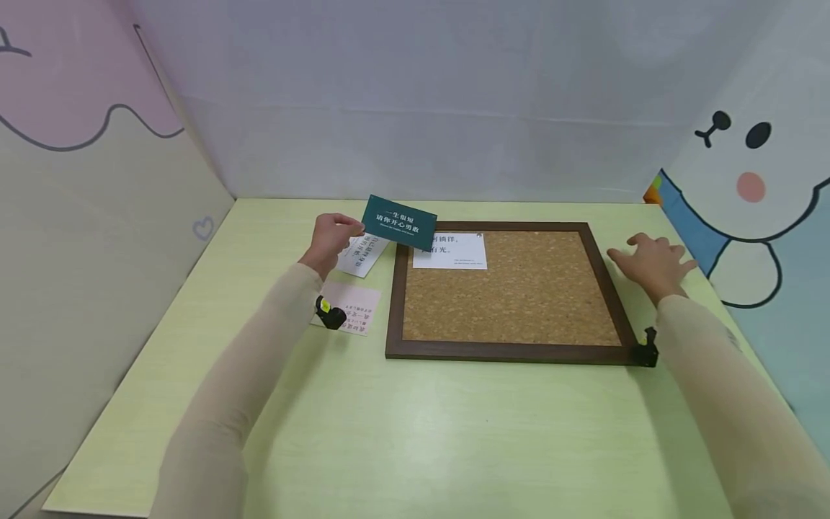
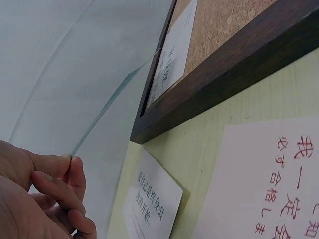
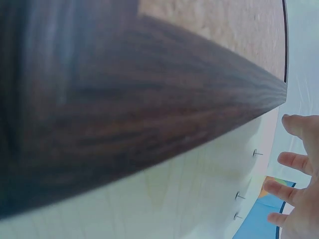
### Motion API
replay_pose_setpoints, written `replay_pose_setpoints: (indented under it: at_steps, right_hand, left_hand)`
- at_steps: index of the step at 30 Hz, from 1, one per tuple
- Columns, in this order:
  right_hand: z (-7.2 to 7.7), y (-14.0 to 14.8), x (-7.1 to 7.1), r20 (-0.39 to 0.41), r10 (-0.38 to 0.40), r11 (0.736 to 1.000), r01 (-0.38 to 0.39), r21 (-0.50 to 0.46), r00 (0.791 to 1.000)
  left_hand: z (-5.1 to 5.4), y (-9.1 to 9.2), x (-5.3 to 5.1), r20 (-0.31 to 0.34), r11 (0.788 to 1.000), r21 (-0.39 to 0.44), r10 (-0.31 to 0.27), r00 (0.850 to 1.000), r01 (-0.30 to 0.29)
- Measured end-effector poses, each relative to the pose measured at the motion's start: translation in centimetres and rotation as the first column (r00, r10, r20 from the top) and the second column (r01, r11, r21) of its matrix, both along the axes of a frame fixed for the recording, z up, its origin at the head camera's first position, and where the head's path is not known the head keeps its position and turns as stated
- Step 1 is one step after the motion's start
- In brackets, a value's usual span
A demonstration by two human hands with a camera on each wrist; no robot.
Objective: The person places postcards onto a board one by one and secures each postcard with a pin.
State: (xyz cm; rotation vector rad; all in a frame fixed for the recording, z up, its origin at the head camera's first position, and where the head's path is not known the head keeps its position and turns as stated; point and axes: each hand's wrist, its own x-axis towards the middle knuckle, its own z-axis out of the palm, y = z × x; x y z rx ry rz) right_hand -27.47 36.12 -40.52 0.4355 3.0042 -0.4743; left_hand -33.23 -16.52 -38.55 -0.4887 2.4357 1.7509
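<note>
Between its thumb and fingers my left hand [image 1: 332, 241] pinches the left end of a dark green card [image 1: 398, 222] with white lettering. The card is raised over the upper left corner of a cork board [image 1: 512, 303] with a dark brown frame, and appears nearly edge-on in the left wrist view. A white printed card [image 1: 457, 258] lies on the cork at the upper left, partly covered by the green one. My right hand [image 1: 653, 265] hovers right of the board, fingers spread, holding nothing. Near it, small metal pins [image 3: 255, 153] stand on the table in the right wrist view.
Left of the board, a white card [image 1: 359, 261] and a pale pink card [image 1: 353, 306] lie on the light green table [image 1: 415, 440]. Behind the table hangs a plain pale backdrop [image 1: 415, 108]; printed panels stand at both sides.
</note>
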Motion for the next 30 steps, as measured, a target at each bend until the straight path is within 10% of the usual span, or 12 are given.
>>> replay_pose_setpoints:
  at_steps: [30]
  right_hand:
    - [0.5, 1.4, 0.8, 0.003, -0.027, 1.0, 0.027, -0.002, 1.0]
  left_hand:
    - [-1.4, 8.1, 0.4, -0.037, 0.992, 0.114, -0.054, 0.998, 0.058]
